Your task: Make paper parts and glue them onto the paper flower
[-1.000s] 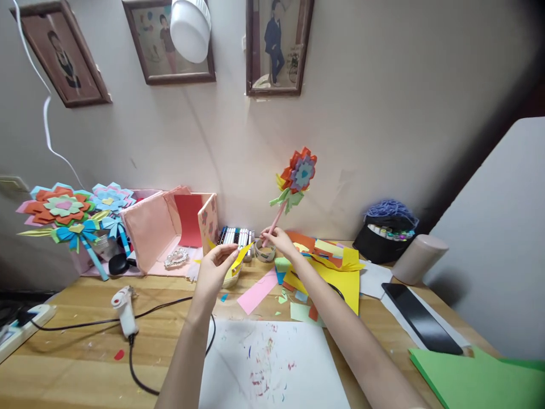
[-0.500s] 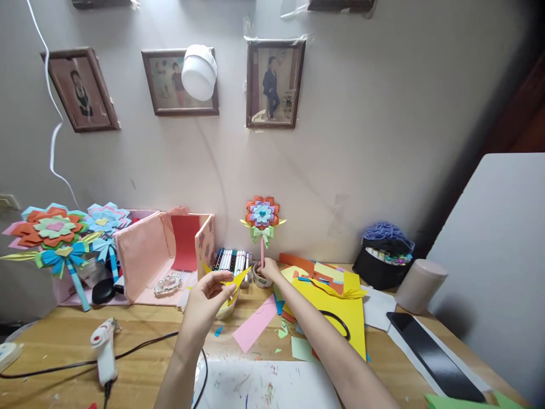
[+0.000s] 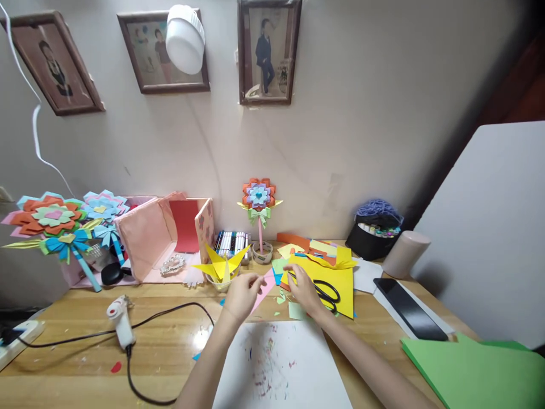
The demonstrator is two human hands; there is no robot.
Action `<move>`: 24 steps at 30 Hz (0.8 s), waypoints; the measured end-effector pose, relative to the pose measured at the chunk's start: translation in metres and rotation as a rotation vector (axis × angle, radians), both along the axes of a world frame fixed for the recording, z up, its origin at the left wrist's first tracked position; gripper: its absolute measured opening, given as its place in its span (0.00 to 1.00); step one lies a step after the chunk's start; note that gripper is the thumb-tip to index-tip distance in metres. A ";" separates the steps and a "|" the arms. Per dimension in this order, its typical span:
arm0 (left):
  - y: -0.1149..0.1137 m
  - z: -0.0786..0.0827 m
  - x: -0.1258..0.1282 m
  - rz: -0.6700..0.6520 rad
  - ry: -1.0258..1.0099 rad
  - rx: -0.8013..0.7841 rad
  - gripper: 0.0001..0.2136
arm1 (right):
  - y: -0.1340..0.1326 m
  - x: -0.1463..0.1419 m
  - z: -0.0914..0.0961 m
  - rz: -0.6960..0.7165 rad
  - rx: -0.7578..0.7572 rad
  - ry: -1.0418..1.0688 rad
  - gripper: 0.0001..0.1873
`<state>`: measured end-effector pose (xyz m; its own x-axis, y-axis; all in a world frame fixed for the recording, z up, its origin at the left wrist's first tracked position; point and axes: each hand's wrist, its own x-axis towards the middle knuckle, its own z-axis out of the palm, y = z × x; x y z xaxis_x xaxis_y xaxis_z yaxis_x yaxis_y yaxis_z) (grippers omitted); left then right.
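Mid desk point(image 3: 162, 346), L hand point(image 3: 243, 294) has fingers narrow, R hand point(image 3: 304, 288) slightly wider, w/ flower point(image 3: 259, 195) upright in far tape roll point(image 3: 262, 259).

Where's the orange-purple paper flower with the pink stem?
In the head view, the orange-purple paper flower stands near the middle, its pink stem in the round tape roll, just right of the white marker pens.

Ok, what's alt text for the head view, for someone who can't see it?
A person's left grip and right grip, seemingly empty, hover over a wooden desk; behind, a paper flower stands upright in a tape roll.
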<state>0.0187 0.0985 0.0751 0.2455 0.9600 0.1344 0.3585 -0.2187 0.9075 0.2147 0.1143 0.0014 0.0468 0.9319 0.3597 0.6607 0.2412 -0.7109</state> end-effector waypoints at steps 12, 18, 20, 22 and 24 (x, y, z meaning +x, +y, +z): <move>-0.004 -0.072 0.009 0.264 0.842 0.028 0.15 | -0.085 0.065 -0.046 -0.171 0.031 -0.064 0.08; 0.013 -0.081 0.000 0.199 0.855 -0.090 0.13 | -0.082 0.073 -0.049 -0.187 0.031 0.005 0.07; 0.013 -0.082 -0.001 0.226 0.887 -0.066 0.14 | -0.083 0.073 -0.048 -0.186 0.028 0.017 0.07; 0.011 -0.080 -0.001 0.262 0.922 -0.036 0.19 | -0.085 0.070 -0.046 -0.180 0.020 0.023 0.08; 0.011 -0.078 -0.002 0.270 0.948 -0.032 0.22 | -0.086 0.067 -0.045 -0.165 0.018 0.028 0.08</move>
